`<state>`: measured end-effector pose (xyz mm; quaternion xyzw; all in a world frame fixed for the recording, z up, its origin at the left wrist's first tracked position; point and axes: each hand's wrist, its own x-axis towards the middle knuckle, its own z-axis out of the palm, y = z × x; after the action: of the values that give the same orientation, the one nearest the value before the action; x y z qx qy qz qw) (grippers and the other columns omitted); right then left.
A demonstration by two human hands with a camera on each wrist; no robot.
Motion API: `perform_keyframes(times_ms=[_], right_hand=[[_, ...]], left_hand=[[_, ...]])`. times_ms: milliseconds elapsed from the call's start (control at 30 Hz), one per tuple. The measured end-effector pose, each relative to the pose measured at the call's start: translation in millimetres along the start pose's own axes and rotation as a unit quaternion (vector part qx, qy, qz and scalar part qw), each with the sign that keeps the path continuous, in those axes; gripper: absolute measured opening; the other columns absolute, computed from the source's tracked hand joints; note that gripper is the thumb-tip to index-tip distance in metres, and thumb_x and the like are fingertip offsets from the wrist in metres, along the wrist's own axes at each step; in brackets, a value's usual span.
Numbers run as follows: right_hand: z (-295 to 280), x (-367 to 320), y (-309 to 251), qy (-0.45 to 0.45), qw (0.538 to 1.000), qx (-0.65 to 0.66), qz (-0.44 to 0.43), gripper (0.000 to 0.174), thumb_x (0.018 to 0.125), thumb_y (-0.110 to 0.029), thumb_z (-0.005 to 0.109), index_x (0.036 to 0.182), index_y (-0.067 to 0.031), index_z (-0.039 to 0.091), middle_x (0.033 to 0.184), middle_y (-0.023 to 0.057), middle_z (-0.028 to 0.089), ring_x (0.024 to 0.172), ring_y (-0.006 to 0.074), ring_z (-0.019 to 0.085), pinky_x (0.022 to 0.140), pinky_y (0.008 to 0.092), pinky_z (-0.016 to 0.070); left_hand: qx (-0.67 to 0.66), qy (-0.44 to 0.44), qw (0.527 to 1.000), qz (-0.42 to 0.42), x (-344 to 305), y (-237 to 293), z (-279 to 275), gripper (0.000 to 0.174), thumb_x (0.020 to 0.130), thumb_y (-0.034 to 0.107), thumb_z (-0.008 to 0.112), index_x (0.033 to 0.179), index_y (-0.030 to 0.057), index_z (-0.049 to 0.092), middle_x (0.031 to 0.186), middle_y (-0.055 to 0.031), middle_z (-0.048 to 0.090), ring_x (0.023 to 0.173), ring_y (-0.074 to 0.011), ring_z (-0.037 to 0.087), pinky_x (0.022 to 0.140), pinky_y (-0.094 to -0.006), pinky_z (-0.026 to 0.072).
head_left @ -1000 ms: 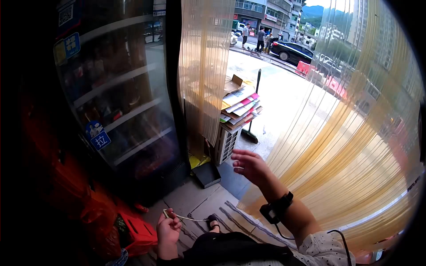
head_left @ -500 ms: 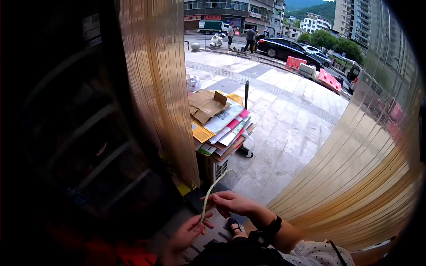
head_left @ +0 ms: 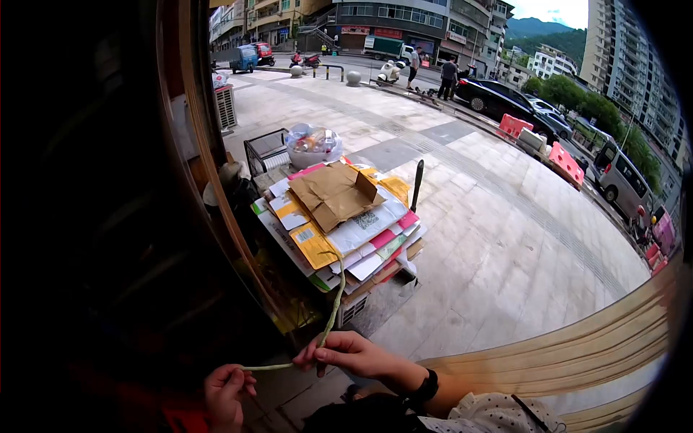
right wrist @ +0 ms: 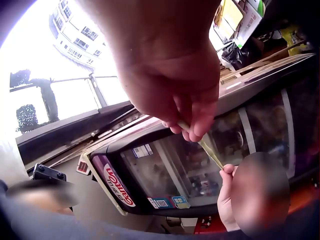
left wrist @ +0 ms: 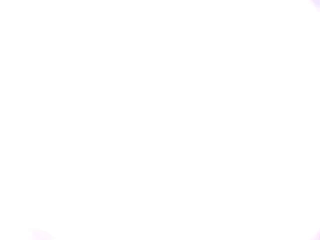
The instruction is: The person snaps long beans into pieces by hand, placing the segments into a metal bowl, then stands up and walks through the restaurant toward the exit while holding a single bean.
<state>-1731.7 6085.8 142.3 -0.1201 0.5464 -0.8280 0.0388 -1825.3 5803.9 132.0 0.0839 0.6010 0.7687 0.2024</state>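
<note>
A long thin green bean-like strand [head_left: 333, 310] runs between the two hands in the head view, its free end rising above the right hand. The left hand [head_left: 226, 397] pinches one end between thumb and finger at the lower left. My right hand [head_left: 355, 356] grips the strand farther along, with fingers curled round it. In the right wrist view the right hand [right wrist: 175, 85] holds the pale green strand [right wrist: 212, 152], whose other end meets the fingertips of the left hand [right wrist: 229, 200]. The left wrist view is washed out white.
Stacked flattened cardboard [head_left: 339, 195] stands beyond the hands, beside a bag of bottles [head_left: 314, 144] and a dark pole [head_left: 417, 184]. A strip curtain [head_left: 563, 339] hangs at the right. A glass-door fridge [right wrist: 200, 160] stands indoors; outside are paving, people and vehicles.
The head view has swung toward the street. The right hand, at first raised away from the strand, has come down and now grips it. The left hand still holds its end.
</note>
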Motion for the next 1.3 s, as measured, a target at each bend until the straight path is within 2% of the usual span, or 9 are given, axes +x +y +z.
perform_keyframes(times_ms=[133,233,467,567,667,833,933,1133,1300], right_hand=[[-20.0,-15.8,-31.7,-0.019,0.998,0.057,-0.023,0.024,0.103,-0.022,0.051,0.115,-0.0019,0.059,0.120,0.0124,0.065,0.103,0.0154,0.064,0.089,0.0321,0.0542],[-38.7,-32.6,-52.7,0.032,0.999,0.035,-0.023,0.024,0.104,-0.021,0.050,0.115,-0.0026,0.059,0.114,0.0111,0.067,0.095,0.0136,0.065,0.084,0.0291,0.0546],[-38.7,-54.8,-62.8,0.093,0.994,0.051,-0.019,0.025,0.103,-0.019,0.051,0.115,0.0011,0.059,0.105,0.0139,0.069,0.090,0.0167,0.066,0.077,0.0294,0.0538],[-38.0,-63.4,-62.3,0.127,0.989,0.055,-0.059,0.028,0.104,-0.020,0.049,0.119,0.0014,0.058,0.107,0.0137,0.068,0.091,0.0167,0.066,0.078,0.0300,0.0539],[-25.1,-65.9,-73.4,0.198,0.975,0.045,-0.086,0.031,0.101,-0.020,0.056,0.122,0.0018,0.057,0.112,0.0128,0.067,0.090,0.0161,0.066,0.079,0.0297,0.0538],[-12.2,-75.4,-68.3,0.212,0.914,-0.326,-0.119,0.053,0.079,-0.020,0.084,0.122,-0.0013,0.057,0.101,0.0064,0.067,0.089,0.0132,0.065,0.075,0.0277,0.0529],[7.5,-64.4,-68.6,0.199,0.830,-0.463,-0.238,0.044,0.079,-0.015,0.082,0.116,-0.0036,0.061,0.096,0.0095,0.065,0.081,0.0223,0.066,0.070,0.0307,0.0531],[13.8,-58.4,-53.1,0.221,0.755,-0.549,-0.283,0.033,0.079,-0.013,0.081,0.107,-0.0053,0.067,0.091,0.0106,0.065,0.076,0.0268,0.065,0.064,0.0348,0.0534],[32.9,-49.9,-58.8,0.243,0.753,-0.556,-0.256,0.025,0.080,-0.012,0.079,0.102,-0.0051,0.067,0.090,0.0105,0.065,0.075,0.0273,0.065,0.064,0.0358,0.0537]], left_hand=[[0.023,0.105,0.990,0.091,20.7,53.1,25.4,0.016,0.098,0.018,0.059,0.098,0.0023,0.063,0.076,-0.0055,0.064,0.057,-0.0121,0.058,0.053,-0.0254,0.0450],[0.056,0.056,0.996,0.043,25.9,72.4,39.8,0.015,0.098,0.019,0.059,0.098,0.0040,0.061,0.070,-0.0001,0.056,0.055,-0.0060,0.049,0.051,-0.0215,0.0390],[0.202,-0.356,0.911,-0.045,38.9,36.4,145.7,0.030,0.095,0.019,0.066,0.119,0.0004,0.062,0.086,0.0031,0.056,0.068,-0.0032,0.048,0.061,-0.0176,0.0380],[0.063,-0.441,0.881,-0.161,38.2,28.0,170.5,0.029,0.097,0.019,0.065,0.118,-0.0004,0.062,0.100,-0.0021,0.061,0.071,-0.0050,0.051,0.063,-0.0169,0.0397],[0.056,-0.484,0.859,-0.159,42.2,27.8,174.6,0.025,0.099,0.019,0.060,0.116,0.0000,0.060,0.100,-0.0067,0.065,0.067,-0.0039,0.049,0.060,-0.0175,0.0390],[-0.024,-0.364,0.919,-0.148,48.1,45.9,184.0,0.018,0.101,0.020,0.057,0.107,0.0036,0.054,0.087,-0.0051,0.064,0.061,-0.0031,0.044,0.055,-0.0183,0.0348],[-0.057,-0.331,0.931,-0.141,51.0,43.6,188.8,0.019,0.100,0.023,0.058,0.105,0.0054,0.054,0.080,-0.0049,0.062,0.057,-0.0046,0.044,0.052,-0.0182,0.0336],[-0.063,-0.234,0.963,-0.121,50.3,39.2,188.7,0.020,0.102,0.025,0.054,0.105,0.0058,0.053,0.070,-0.0071,0.063,0.052,-0.0070,0.048,0.049,-0.0191,0.0363],[-0.058,-0.253,0.964,-0.064,47.5,34.9,182.5,0.017,0.104,0.022,0.049,0.107,0.0055,0.050,0.069,-0.0062,0.060,0.052,-0.0068,0.047,0.050,-0.0187,0.0372]])
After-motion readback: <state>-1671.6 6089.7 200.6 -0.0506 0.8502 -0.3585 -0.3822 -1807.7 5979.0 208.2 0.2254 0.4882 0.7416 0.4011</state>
